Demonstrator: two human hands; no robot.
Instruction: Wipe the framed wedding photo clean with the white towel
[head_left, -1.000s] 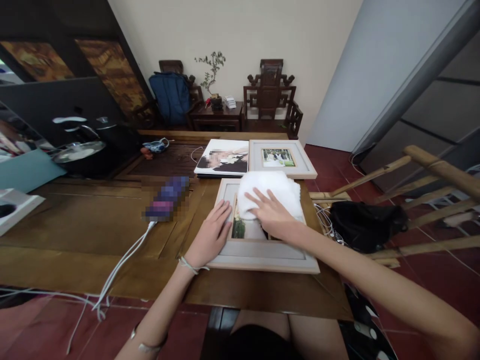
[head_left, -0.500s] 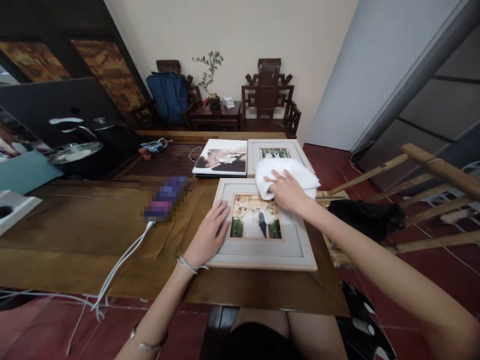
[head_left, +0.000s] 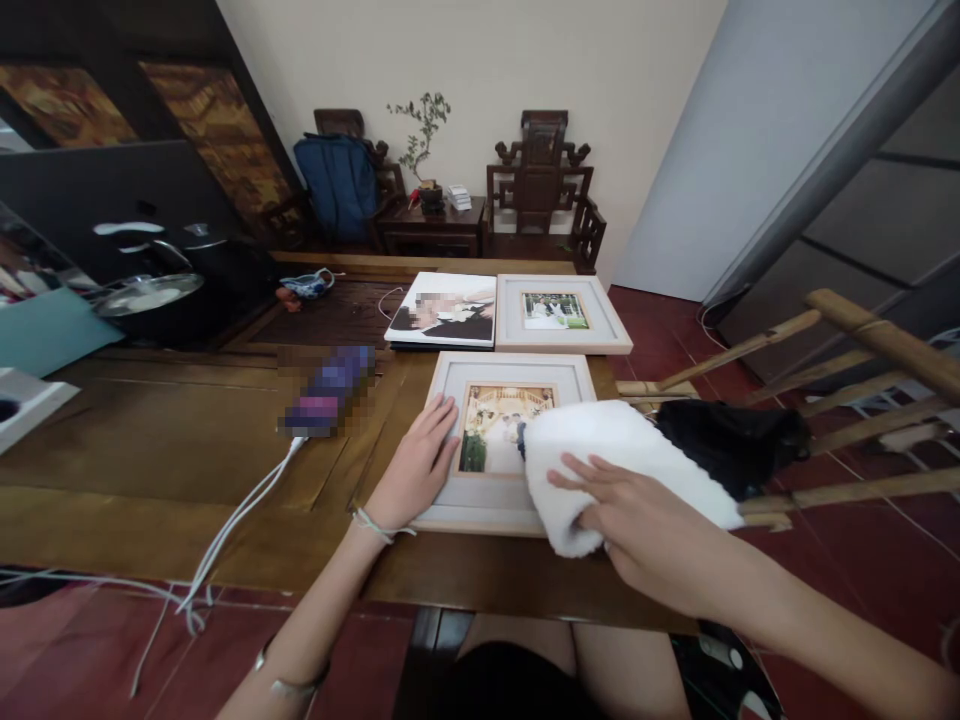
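A light wooden picture frame (head_left: 480,515) with a white mat and a wedding photo (head_left: 495,430) lies flat near the table's front edge. My left hand (head_left: 417,458) rests on the frame's left side, fingers stretched out along the border. My right hand (head_left: 637,520) presses a folded white cloth (head_left: 622,450) onto the frame's right part, with its fingers on the cloth's near side. The cloth covers the frame's lower right corner and some of the photo, and hangs past the right edge.
Behind lie a second picture frame (head_left: 615,335) and a photo album (head_left: 442,310). A phone (head_left: 330,390) with a white cable (head_left: 232,530) lies left on the wooden table (head_left: 187,420). A pot (head_left: 150,305) stands far left. A bamboo chair (head_left: 885,340) is at the right.
My right hand has drawn the white cloth from the frame's upper edge toward me, to the lower right. The second frame is now uncovered. My left hand has stayed in place.
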